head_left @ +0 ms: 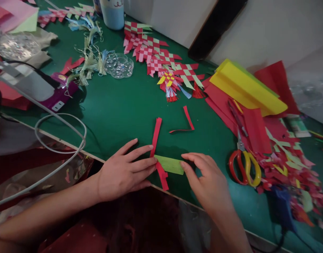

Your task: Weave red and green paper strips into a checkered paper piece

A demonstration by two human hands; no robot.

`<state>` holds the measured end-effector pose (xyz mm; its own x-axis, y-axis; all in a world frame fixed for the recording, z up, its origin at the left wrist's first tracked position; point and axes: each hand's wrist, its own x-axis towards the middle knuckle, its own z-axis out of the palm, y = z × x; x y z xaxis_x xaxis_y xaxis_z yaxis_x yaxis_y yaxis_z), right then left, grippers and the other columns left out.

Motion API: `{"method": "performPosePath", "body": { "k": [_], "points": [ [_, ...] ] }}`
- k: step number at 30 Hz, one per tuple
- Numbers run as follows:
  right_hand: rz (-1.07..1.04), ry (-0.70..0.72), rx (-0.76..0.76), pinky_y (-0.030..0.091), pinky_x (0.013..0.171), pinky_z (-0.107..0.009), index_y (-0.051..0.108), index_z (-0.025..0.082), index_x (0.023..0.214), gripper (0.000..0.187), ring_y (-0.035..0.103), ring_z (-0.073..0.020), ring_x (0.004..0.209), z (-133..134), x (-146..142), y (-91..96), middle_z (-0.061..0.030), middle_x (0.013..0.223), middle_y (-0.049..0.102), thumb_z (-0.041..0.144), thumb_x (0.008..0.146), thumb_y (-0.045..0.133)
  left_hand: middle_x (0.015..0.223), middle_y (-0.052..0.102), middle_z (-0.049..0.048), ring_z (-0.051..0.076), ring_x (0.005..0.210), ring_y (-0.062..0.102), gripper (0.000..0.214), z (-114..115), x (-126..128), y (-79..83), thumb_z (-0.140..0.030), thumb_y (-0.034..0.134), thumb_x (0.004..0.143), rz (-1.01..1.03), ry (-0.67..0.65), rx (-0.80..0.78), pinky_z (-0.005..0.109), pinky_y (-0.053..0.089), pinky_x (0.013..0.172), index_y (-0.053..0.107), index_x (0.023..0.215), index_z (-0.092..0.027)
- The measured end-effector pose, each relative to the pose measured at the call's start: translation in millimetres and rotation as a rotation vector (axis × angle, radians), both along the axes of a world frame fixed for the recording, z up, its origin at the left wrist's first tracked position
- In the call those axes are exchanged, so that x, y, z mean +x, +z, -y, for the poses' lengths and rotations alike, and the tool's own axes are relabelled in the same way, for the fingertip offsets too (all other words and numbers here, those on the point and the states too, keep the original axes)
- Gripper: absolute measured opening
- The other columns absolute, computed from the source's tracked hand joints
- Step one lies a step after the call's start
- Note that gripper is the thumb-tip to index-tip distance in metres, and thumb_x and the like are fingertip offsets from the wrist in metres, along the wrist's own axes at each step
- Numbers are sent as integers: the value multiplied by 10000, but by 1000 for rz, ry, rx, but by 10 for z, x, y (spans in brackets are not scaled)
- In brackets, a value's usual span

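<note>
At the near edge of the green tabletop (111,112), I see two hands meeting over a short green paper strip (172,165). It lies crosswise between them, its left end meeting a long red strip (156,135). The left hand (128,168) is palm down, its grip spread loosely, fingertips resting where the two papers meet and clasping nothing. The right hand (207,177) has its thumb on the green strip's other end, forefinger just above; this grip is nearly closed, though I can't tell whether a fingertip is underneath.

Just beyond the hands lies a bent red strip (189,120), touched by neither. Off to the right, well apart from the fingers, scissors (244,167) with red and yellow handles lie beside a heap of paper scraps (285,174). Farther back on that side, folded yellow paper (246,88) rests on red sheets (221,103).

Across the middle distance sit a clear tray of googly eyes (120,65), some pale tassels (91,58) and a row of woven paper fish (161,59). Behind them, a bottle (112,14) stands upright.
</note>
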<state>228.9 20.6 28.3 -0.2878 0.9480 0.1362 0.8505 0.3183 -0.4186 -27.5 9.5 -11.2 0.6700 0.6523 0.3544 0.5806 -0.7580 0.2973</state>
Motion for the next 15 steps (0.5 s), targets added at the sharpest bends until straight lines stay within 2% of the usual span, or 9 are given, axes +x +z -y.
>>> {"method": "performPosePath", "body": {
  "k": [3, 7, 11, 15],
  "points": [
    [103, -19, -21, 492, 845, -408, 659, 202, 1020, 190, 605, -250, 959, -12, 49, -52, -74, 999, 672, 332, 925, 559, 1314, 626, -64, 225, 1362, 428, 312, 4, 4, -13, -457, 558, 946, -7, -2, 1, 472, 111, 1242, 650, 1159, -249],
    [134, -32, -89, 479, 821, -389, 656, 216, 933, 122, 584, -241, 940, -20, 16, -31, -61, 980, 644, 290, 918, 561, 1323, 619, -56, 227, 1375, 410, 313, 8, 6, -18, -454, 545, 954, -14, -6, 8, 478, 121, 1240, 647, 1164, -247],
    [158, 3, -142, 465, 802, -375, 634, 218, 884, 94, 567, -232, 927, -46, -8, 18, -53, 962, 624, 236, 913, 546, 1318, 622, -51, 233, 1369, 417, 318, 1, 7, -13, -458, 534, 958, -16, -8, 17, 485, 121, 1239, 647, 1164, -244],
    [175, 49, -130, 455, 790, -378, 600, 209, 855, 108, 548, -233, 901, -56, -14, 22, -64, 939, 607, 217, 918, 513, 1313, 623, -50, 237, 1360, 423, 315, -6, 5, -17, -455, 530, 960, -11, -12, 20, 490, 115, 1238, 649, 1159, -241]
  ]
}}
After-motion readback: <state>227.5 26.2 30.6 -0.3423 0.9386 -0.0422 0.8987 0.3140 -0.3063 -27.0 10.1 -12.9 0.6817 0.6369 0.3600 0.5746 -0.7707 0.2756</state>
